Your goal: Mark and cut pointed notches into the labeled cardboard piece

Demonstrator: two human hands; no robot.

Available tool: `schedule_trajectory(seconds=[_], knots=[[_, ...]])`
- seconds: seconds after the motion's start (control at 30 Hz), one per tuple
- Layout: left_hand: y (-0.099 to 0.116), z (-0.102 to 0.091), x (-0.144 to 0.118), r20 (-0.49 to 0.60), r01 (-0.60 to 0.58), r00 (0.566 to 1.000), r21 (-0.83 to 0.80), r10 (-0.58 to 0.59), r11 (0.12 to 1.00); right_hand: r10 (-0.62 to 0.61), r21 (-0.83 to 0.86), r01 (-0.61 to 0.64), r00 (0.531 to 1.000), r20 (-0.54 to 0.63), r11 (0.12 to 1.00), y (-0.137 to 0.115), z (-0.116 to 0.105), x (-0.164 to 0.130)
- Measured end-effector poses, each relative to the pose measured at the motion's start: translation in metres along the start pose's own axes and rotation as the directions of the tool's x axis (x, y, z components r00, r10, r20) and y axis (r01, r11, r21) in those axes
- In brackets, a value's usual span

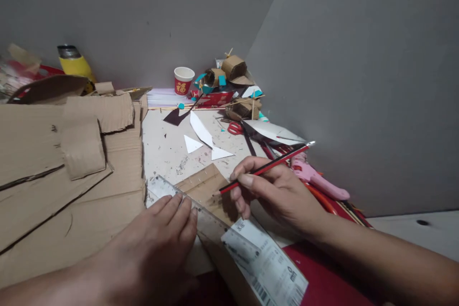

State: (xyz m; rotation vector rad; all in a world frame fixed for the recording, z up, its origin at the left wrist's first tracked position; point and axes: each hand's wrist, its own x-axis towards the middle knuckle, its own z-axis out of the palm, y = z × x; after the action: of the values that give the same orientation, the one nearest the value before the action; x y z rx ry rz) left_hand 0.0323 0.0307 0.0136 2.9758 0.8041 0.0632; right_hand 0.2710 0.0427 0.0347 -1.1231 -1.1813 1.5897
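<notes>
My left hand (158, 234) lies flat on a clear plastic ruler (211, 222), its fingertips pressing near the ruler's far edge. Under the ruler is a piece of brown cardboard (204, 184), whose near part carries a white printed label (274, 263). Just right of the ruler, my right hand (276, 196) is closed around a red and black pencil (265, 167). The pencil slants, its tip low over the cardboard and its silvery end up to the right. Whether the tip touches the cardboard, I cannot tell.
Large cardboard sheets (122, 205) cover the left side. White paper scraps (201, 129), red-handled scissors (234, 127) and a paper cup (183, 81) stand or lie farther back. Cardboard rolls (234, 67) pile up by the wall. A pink tool (319, 179) lies behind my right hand.
</notes>
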Motion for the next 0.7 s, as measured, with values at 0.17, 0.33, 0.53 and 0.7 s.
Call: schedule_trajectory(seconds=[0.17,0.33,0.53,0.7], knots=[[-0.026,-0.014,0.005,-0.068,0.076,0.994,-0.133,-0.086,0.988,-0.183,-0.115,0.174,0.98,-0.075,0.978,0.008,-0.011,-0.009],[-0.043,-0.027,0.01,0.064,0.227,0.974,-0.306,-0.218,0.924,-0.277,-0.33,0.221,0.951,-0.136,0.918,0.012,-0.022,-0.006],[-0.043,-0.043,0.011,0.126,0.304,0.952,-0.348,-0.277,0.887,-0.417,-0.751,0.303,0.908,0.041,0.587,0.01,-0.024,-0.007],[-0.041,-0.043,0.006,0.127,0.338,0.941,-0.421,-0.314,0.842,-0.372,-0.816,0.263,0.926,0.064,0.515,0.014,-0.023,-0.006]])
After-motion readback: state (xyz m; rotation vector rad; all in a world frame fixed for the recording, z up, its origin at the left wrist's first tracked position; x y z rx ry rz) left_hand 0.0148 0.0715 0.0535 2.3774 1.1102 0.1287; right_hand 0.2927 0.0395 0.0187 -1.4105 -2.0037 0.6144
